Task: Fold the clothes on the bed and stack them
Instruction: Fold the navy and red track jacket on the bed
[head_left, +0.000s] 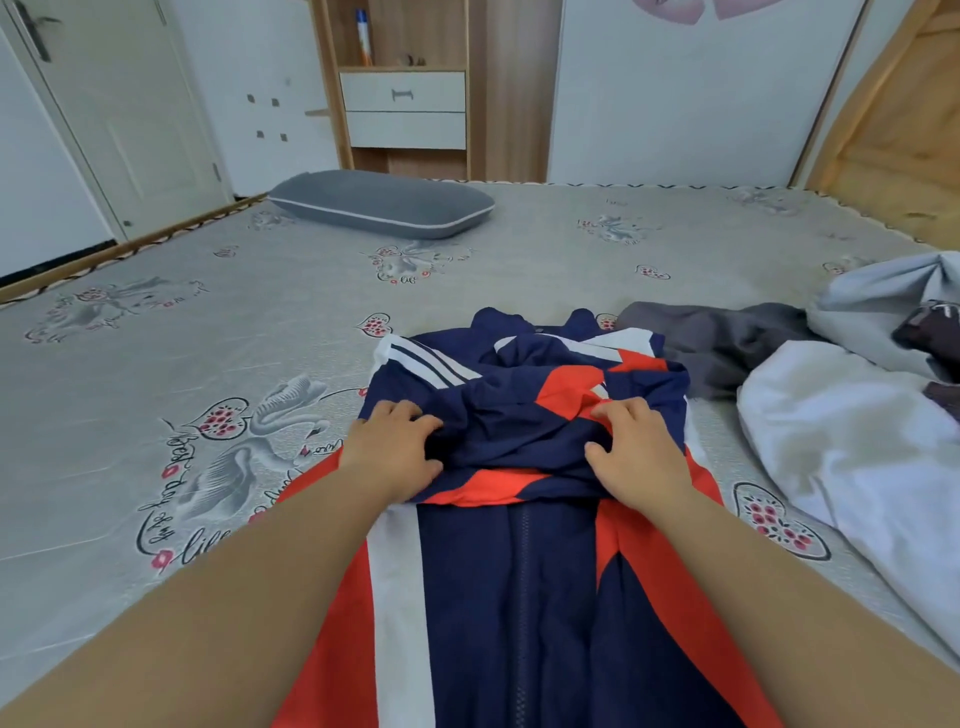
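A: What's the surface?

B: A bed (156, 364) with a grey swan-and-heart print sheet, wooden frame at its far edge. In the middle lies a navy, red and white jacket (519, 571), zip upward, its near end cut off by the bottom edge.

A: And the hands?

B: The left hand (395, 447) and right hand (639, 452) both pinch the bunched fabric folded over the jacket's upper half, thumbs tucked underneath; fingertips partly buried in folds.

A: Around it?

B: A dark grey garment (727, 343) just right, touching a white heap (857, 467) cut off at the edge. A grey pillow (379, 202) lies well beyond.
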